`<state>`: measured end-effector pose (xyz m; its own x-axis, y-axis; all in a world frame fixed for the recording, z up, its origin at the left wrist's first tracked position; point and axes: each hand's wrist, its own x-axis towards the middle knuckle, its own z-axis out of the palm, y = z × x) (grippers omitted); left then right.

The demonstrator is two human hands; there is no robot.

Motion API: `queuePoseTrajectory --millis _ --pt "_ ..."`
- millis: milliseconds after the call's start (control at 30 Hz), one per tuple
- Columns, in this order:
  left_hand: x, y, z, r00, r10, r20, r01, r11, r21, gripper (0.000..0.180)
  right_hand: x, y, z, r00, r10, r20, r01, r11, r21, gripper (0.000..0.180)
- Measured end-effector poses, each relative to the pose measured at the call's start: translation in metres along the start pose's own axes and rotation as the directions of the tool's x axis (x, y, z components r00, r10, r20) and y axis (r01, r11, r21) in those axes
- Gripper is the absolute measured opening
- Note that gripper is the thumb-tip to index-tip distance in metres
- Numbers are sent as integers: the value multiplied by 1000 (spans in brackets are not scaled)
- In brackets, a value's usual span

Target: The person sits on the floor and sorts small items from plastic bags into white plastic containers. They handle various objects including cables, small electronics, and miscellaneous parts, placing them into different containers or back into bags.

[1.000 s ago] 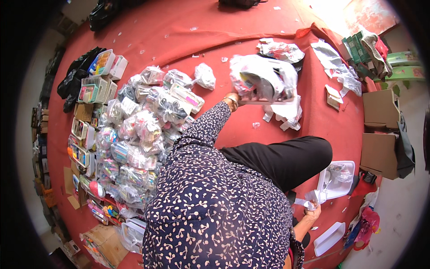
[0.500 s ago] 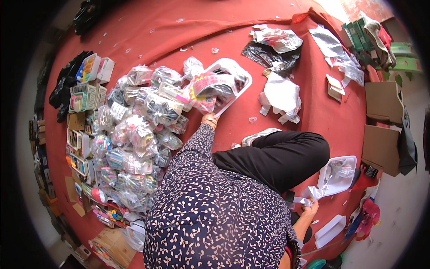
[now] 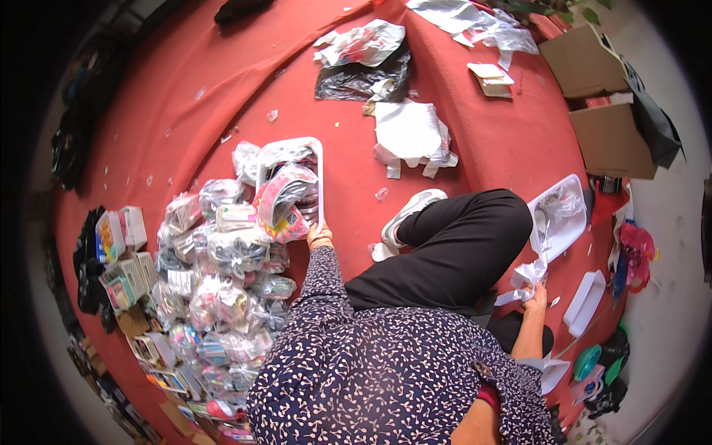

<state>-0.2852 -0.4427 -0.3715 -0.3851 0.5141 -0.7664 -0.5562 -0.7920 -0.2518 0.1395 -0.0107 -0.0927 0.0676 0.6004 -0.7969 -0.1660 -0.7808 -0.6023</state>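
My left hand [image 3: 320, 236] is closed on the near corner of a white plastic tray [image 3: 321, 167], beside the pile of bagged goods. Clear-wrapped packs [image 3: 285, 194] with pink and yellow printing fill this tray and bulge over its near left side. Off to the right, my right hand [image 3: 535, 295] grips a crumpled strip of white plastic film [image 3: 528, 276]. Its upper end reaches a second white tray [image 3: 578, 236], which has clear wrapping inside. My fingers are partly hidden by the film and by the tray corner.
Several clear bags of small goods [image 3: 222, 300] are heaped at my left, with small baskets [image 3: 127, 280] beyond. White sheets [image 3: 412, 133] and black plastic [image 3: 367, 78] lie ahead on red cloth. Cardboard boxes [image 3: 612, 141] stand far right, above a narrow white tray [image 3: 585, 302].
The view has swung, so the trays and pile sit elsewhere in the picture. Both hands keep their holds on the left tray and the white film.
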Motion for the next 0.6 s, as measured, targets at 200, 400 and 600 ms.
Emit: queuePoseTrajectory --millis 200,400,600 --pt "25 -31 24 514 -397 760 738 656 -156 26 -12 0 5 999 -45 -5 45 998 48 12" --pt "33 46 38 651 -608 455 582 784 216 44 -22 -4 -19 996 -68 -50 73 994 86 11" --pt "45 61 73 919 263 -295 -183 945 272 49 21 13 -52 987 -151 53 136 964 229 12"
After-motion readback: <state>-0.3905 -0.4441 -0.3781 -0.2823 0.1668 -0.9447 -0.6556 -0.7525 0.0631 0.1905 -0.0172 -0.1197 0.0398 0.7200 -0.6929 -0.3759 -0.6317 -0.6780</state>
